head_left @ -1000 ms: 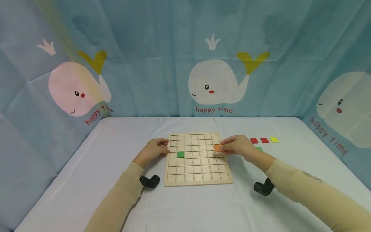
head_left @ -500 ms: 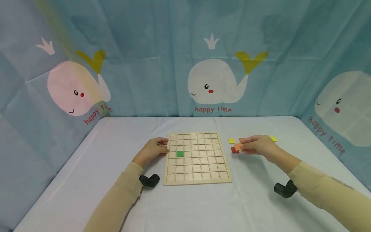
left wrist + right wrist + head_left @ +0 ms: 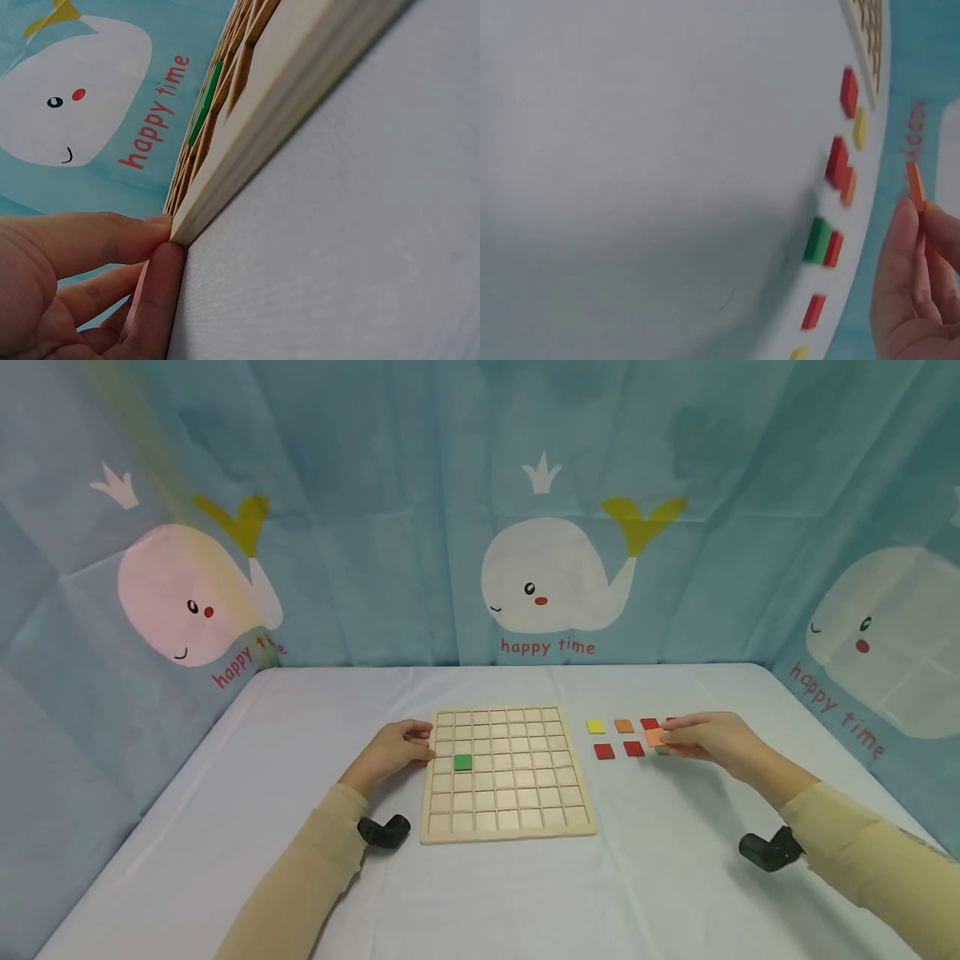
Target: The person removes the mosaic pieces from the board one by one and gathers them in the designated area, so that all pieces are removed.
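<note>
A square wooden grid board [image 3: 517,797] lies on the white table with a green tile [image 3: 462,762] in one of its cells. At its left edge, my left hand [image 3: 392,756] holds the frame; thumb and finger meet at the wooden rim [image 3: 247,142] in the left wrist view. My right hand [image 3: 716,743] pinches an orange tile [image 3: 655,737] between thumb and fingers, raised over the loose tiles to the right of the board. In the right wrist view that orange tile [image 3: 916,184] stands edge-on at the fingertips.
Loose tiles lie in two rows right of the board: yellow [image 3: 596,727], orange [image 3: 624,726] and several red, such as one red tile [image 3: 604,752]. A green tile [image 3: 818,240] is partly hidden in the head view. A blue whale-print curtain [image 3: 375,585] surrounds the table.
My right hand has moved right from the board's right side, carrying the orange tile over the loose tiles and uncovering several of them. My left hand stays at the board's left edge.
</note>
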Demonstrator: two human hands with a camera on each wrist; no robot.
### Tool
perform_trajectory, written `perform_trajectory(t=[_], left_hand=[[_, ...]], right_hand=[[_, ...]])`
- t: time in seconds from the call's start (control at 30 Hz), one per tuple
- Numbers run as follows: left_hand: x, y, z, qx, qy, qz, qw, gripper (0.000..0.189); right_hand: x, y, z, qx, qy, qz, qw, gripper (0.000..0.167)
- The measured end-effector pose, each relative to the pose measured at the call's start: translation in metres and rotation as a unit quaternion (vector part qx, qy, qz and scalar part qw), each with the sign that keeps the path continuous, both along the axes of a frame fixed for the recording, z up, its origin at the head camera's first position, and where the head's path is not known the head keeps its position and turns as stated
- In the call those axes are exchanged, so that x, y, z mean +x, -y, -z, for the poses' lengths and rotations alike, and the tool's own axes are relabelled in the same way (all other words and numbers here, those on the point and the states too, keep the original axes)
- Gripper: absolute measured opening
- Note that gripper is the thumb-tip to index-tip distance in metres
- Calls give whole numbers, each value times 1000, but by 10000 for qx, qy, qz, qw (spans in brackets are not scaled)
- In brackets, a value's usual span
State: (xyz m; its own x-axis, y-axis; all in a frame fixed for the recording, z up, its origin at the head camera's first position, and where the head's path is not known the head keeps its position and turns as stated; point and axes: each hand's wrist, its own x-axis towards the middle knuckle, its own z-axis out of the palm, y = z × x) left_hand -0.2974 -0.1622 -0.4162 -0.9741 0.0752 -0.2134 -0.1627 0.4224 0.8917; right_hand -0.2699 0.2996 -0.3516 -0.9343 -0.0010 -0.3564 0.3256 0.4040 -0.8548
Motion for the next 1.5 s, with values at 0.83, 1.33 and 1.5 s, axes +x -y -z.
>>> perform_trajectory(t=[0.83,1.33,1.5], left_hand=[[-1,-1,1,115,-36,-82,9999,55],[0,1,-1,117,-79,-80,9999,56],[-1,1,-1,169,-79,-13,9998,56]], right_hand=[[-19,-51,19,156,462,545,9973,62],[-26,-49,26,1602,147,673,9847,52],[-22,-43,22,2060,-129,619,9765,51]])
